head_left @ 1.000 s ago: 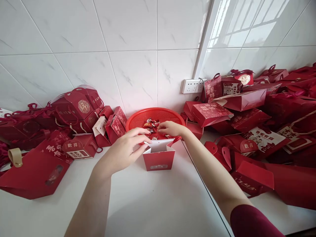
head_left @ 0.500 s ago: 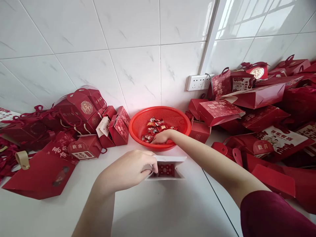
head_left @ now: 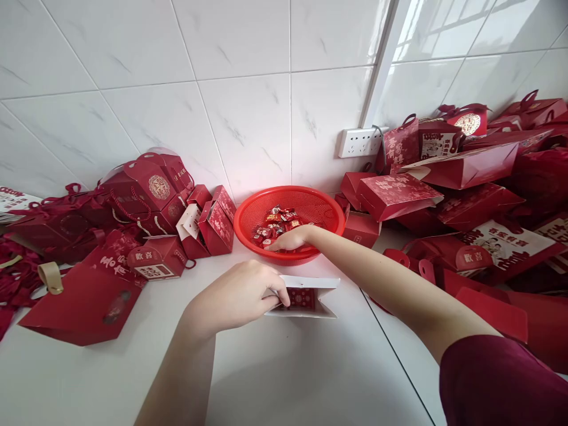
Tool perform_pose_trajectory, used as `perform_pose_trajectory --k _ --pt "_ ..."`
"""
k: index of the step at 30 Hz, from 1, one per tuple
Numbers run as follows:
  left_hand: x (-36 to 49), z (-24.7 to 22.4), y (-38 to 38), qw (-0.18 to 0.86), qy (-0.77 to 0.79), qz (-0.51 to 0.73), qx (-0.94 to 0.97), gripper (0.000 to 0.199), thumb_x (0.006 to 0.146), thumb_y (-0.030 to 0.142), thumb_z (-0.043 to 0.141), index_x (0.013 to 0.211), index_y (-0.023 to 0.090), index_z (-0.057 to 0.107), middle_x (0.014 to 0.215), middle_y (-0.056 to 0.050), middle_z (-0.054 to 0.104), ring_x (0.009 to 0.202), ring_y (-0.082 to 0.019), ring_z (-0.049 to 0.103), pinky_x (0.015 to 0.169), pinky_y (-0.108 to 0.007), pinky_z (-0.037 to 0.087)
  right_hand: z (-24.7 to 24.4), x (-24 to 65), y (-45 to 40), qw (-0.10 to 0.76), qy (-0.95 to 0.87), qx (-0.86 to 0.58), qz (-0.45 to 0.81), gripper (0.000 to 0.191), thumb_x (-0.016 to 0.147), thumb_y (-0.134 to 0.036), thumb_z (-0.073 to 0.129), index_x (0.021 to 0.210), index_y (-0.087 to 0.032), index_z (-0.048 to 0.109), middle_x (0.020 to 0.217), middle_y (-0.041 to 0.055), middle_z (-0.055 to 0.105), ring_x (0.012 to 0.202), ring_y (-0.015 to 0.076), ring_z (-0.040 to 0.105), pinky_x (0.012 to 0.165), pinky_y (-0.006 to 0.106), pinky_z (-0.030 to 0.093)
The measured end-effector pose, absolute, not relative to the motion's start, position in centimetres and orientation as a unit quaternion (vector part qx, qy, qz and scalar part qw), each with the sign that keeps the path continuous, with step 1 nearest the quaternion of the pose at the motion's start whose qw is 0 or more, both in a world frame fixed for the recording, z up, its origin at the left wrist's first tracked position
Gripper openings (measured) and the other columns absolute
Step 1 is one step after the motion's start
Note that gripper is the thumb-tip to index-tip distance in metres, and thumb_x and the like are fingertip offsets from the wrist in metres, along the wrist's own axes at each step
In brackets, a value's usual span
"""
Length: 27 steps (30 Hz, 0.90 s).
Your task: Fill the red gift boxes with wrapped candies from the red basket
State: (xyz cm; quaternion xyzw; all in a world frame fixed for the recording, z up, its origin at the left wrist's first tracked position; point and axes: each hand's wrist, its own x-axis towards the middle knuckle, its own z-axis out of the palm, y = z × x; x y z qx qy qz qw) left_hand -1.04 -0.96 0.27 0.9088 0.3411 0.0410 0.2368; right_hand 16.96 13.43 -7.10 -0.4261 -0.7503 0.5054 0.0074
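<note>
A red perforated basket (head_left: 331,207) stands against the tiled wall and holds a heap of small wrapped candies (head_left: 280,220). Over its front part, my right hand (head_left: 290,238) reaches down among the candies; its fingertips are partly hidden there, and what they hold, if anything, cannot be made out. In front of the basket is a white-edged paper box (head_left: 326,283), open at the top, with a red patterned item (head_left: 302,298) inside. My left hand (head_left: 248,293) is at the box's left end, its curled fingers gripping the rim.
Many red gift boxes (head_left: 399,195) are piled on the right, near a wall socket (head_left: 360,142). More red boxes (head_left: 151,183) and a red bag (head_left: 84,307) lie on the left. A dark seam crosses the white table (head_left: 293,378).
The view has shifted slightly, so most things sit a little higher and further right. My right hand has moved slightly left within the basket. My left hand stays on the box.
</note>
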Motion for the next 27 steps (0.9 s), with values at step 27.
perform_pose_trajectory --k 27 --pt "0.9 0.5 -0.6 0.337 0.355 0.449 0.747 0.015 0.089 0.033 0.067 0.092 0.019 0.073 0.088 -0.003 0.069 0.084 -0.017 0.065 0.076 -0.028 0.056 -2.5 20.0 -1.4 0.546 -0.579 -0.270 0.542 0.024 0.086 -0.042 0.074 0.098 -0.023 0.069 0.089 0.0019 0.070 0.080 0.0174 0.067 0.078 0.034 0.058"
